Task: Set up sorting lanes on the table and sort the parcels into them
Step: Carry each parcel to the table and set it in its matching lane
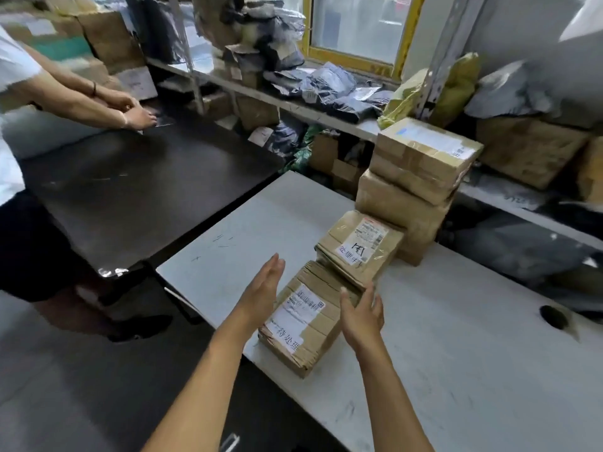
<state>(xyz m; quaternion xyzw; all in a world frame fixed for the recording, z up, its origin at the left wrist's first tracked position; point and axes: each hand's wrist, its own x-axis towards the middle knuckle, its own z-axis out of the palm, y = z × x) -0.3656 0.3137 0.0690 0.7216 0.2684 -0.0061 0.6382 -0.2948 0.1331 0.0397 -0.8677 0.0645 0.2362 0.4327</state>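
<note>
Both hands, left (pixel 261 290) and right (pixel 362 316), hover released, fingers straight, flanking the nearest cardboard parcel (pixel 306 318). It lies on the white bench (pixel 456 337). Three more parcels (pixel 408 187) line up behind.

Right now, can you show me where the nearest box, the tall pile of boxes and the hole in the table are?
Nearest box (pixel 306 324): head view, on its white label.
Tall pile of boxes (pixel 421 158): head view, on the top box's side.
Hole in the table (pixel 553 317): head view, on its dark middle.
</note>
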